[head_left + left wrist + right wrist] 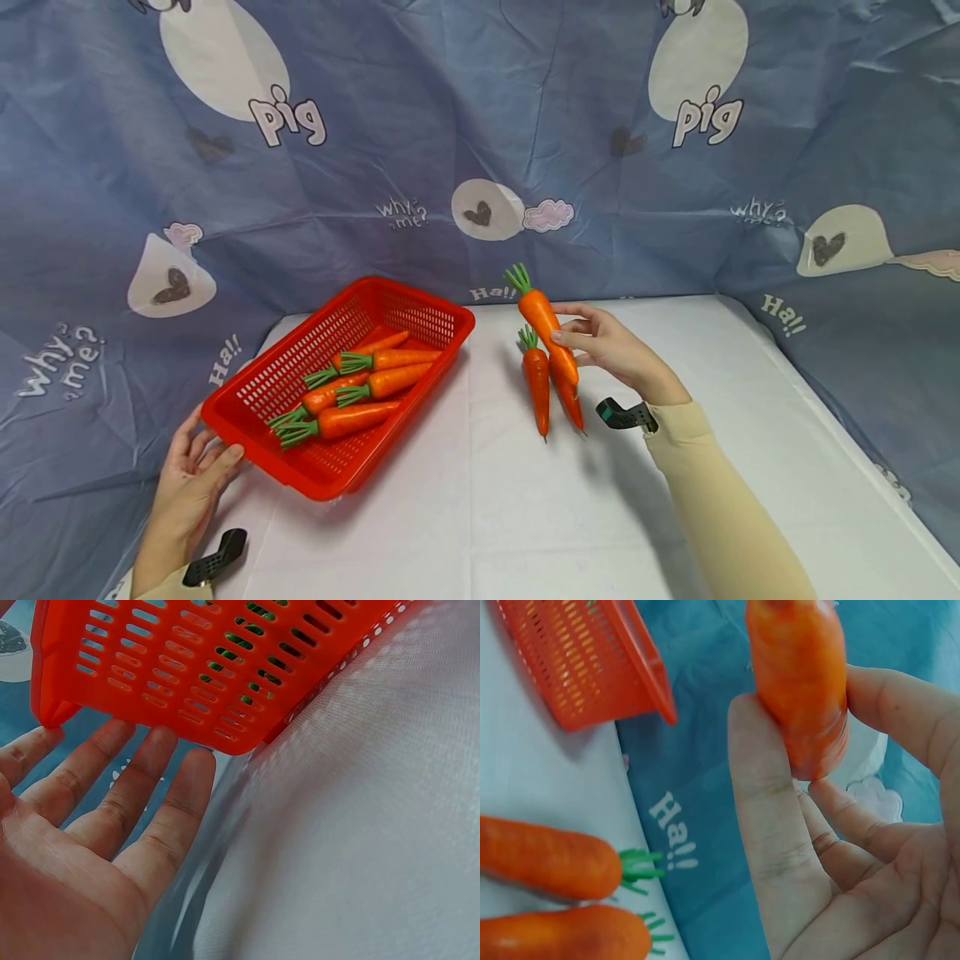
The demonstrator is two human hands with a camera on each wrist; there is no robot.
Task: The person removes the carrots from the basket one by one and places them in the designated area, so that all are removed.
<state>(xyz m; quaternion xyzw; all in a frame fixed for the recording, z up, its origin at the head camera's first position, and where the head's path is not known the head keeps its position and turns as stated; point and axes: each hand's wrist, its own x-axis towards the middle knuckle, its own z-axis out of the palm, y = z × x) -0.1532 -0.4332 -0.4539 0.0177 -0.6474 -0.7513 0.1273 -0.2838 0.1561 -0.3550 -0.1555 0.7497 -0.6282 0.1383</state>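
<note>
My right hand (611, 346) pinches an orange carrot (540, 312) with green stalks, thumb on one side and fingers on the other. The held carrot overlaps one of two carrots lying on the white table in the head view; the left one (537, 387) shows more fully than the right one (567, 400). In the right wrist view, the gripped carrot (799, 682) stands upright between thumb and fingers. At the near left corner of a red plastic basket (258, 454), my left hand (187, 483) holds the rim, fingertips against its outside. Several carrots (356, 419) lie inside the basket.
A white cloth covers the table (420, 533). Behind and beside it hangs a blue printed curtain (480, 108). Both wrists carry black strapped devices, one on the left wrist (217, 558) and one on the right (626, 415).
</note>
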